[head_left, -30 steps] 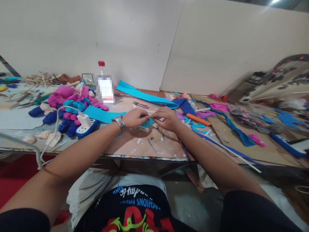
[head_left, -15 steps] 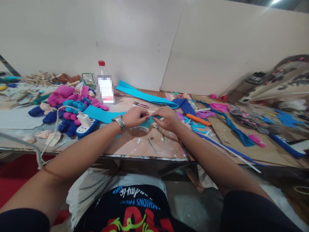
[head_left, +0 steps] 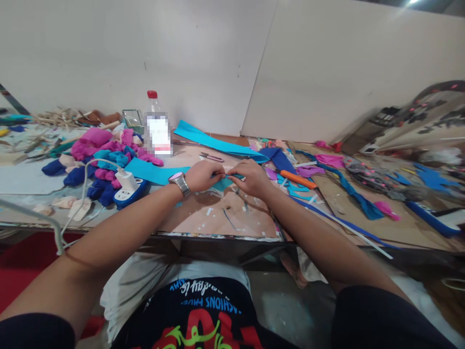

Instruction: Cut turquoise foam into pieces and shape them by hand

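Observation:
A long turquoise fabric strip runs along the table and passes under my left hand, which wears a metal wristwatch at the wrist. The fingertips of this hand pinch the strip near its right end. Close beside it, almost touching, my right hand pinches the same strip between thumb and forefinger, and a folded edge shows there. The fingers hide the exact fold. Behind the hands lie another turquoise strip and small thread snips.
Left are bundled coloured fabric pieces, a blue-and-white power strip with a plugged-in charger, and a red-capped bottle. An orange-handled cutter, fabric scraps and cardboard lie right. A wall panel stands behind.
Both hands keep nearly the same place on the strip. The left wrist has turned slightly, so the watch face shows more.

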Motion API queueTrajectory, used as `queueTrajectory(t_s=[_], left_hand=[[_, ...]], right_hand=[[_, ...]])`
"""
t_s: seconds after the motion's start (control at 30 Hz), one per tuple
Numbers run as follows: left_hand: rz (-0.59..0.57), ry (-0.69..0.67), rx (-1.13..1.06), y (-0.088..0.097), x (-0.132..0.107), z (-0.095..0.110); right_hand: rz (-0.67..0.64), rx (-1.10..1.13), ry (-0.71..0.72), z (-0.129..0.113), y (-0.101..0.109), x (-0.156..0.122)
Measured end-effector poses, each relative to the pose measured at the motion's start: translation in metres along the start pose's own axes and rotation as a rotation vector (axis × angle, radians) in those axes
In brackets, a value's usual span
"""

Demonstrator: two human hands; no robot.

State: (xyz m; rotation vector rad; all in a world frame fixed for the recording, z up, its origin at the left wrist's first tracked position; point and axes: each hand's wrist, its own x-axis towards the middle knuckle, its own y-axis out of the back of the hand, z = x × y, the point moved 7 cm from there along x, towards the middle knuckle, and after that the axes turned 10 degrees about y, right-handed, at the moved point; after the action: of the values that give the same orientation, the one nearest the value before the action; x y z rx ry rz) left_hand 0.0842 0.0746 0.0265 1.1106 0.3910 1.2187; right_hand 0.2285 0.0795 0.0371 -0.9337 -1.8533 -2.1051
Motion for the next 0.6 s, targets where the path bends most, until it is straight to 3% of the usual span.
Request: queueTrajectory(t_s=[0.3,0.6], left_hand=[[-0.024,0.003,-0.077,0.0029,-0.002,0.0014],[-0.092,0.021,-0.137,0.004,0.0016,-0.007]], right_hand=[[0.057,0.028,-0.07,0.0041,0.0019,-0.0013],[0.074,0.061,-0.045,0.0066,0.0063,-0.002]])
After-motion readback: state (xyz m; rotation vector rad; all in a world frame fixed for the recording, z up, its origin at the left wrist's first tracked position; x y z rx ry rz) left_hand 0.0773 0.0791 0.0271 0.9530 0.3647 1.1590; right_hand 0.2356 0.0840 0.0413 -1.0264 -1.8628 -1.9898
